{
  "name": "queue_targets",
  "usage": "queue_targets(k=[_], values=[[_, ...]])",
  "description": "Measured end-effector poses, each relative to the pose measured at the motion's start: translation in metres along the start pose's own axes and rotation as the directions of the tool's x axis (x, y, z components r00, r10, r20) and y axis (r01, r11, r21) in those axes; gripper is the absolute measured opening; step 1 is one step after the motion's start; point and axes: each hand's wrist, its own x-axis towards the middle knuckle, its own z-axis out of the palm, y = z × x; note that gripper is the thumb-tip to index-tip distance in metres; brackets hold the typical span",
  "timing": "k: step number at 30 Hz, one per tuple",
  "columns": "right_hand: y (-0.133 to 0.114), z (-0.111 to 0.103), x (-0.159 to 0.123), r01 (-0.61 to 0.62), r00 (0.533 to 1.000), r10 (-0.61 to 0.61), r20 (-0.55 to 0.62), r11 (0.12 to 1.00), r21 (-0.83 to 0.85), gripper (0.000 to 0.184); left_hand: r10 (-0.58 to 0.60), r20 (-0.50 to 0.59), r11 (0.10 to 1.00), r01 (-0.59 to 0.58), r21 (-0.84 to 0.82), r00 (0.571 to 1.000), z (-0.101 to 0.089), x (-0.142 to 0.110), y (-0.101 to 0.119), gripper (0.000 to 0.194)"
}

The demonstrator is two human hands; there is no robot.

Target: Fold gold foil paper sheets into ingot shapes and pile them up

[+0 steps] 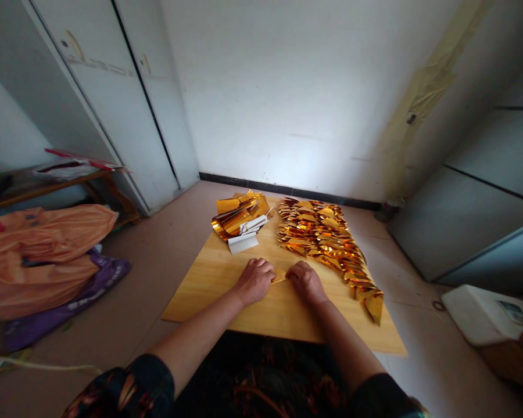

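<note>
My left hand [255, 280] and my right hand [305, 280] meet over the middle of the board, fingers closed. Between them stretches a small piece of gold foil paper [279, 277], pinched at its two ends; the fingers hide much of it. Beyond my left hand is a loose pile of gold foil sheets [239, 213], with a white sheet [243, 243] at its near side. To the right of my right hand, many folded gold foil pieces [326, 232] lie overlapped in rows that run down towards the board's right corner.
The wooden board [200, 296] is in front of my lap. Pale cabinets [113, 87] stand at the left and another cabinet [483, 191] at the right. An orange bag [47, 249] and a purple bag [70, 305] lie left, a white box [479, 313] right.
</note>
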Motion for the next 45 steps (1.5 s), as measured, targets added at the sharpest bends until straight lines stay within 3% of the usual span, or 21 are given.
queue_targets(k=[5, 12, 20, 26, 30, 35, 45], values=[[0.0, 0.001, 0.0, -0.051, 0.998, 0.053, -0.017, 0.996, 0.079, 0.018, 0.008, 0.011, 0.999, -0.008, -0.04, 1.0, 0.002, -0.002, -0.007, 0.019], [-0.003, -0.002, -0.002, -0.103, 0.995, 0.104, -0.011, 0.992, 0.076, 0.02, 0.008, 0.035, 0.999, -0.009, 0.035, 0.999, -0.001, -0.006, -0.005, 0.04], [0.0, -0.003, -0.005, -0.071, 0.996, 0.076, -0.051, 0.993, 0.093, 0.021, 0.027, -0.005, 0.999, -0.027, 0.043, 1.0, 0.0, -0.004, 0.001, 0.032], [-0.01, -0.012, 0.005, -0.07, 0.98, 0.11, -0.168, 0.971, 0.229, 0.026, 0.038, 0.047, 0.998, -0.039, 0.039, 0.998, 0.001, -0.001, 0.006, 0.033], [-0.019, -0.008, 0.021, -0.141, 0.99, 0.138, 0.029, 0.96, 0.24, 0.024, 0.017, 0.08, 0.999, -0.02, 0.03, 0.997, 0.002, 0.001, 0.009, 0.035], [-0.022, -0.003, 0.033, -0.194, 0.958, 0.178, 0.226, 0.98, 0.052, 0.021, -0.019, 0.069, 0.999, 0.017, 0.027, 0.997, 0.002, -0.001, 0.01, 0.032], [-0.025, -0.007, 0.029, -0.168, 0.951, 0.161, 0.266, 0.986, 0.005, 0.019, -0.01, 0.006, 0.997, 0.01, -0.08, 1.0, 0.001, -0.016, 0.003, 0.023]])
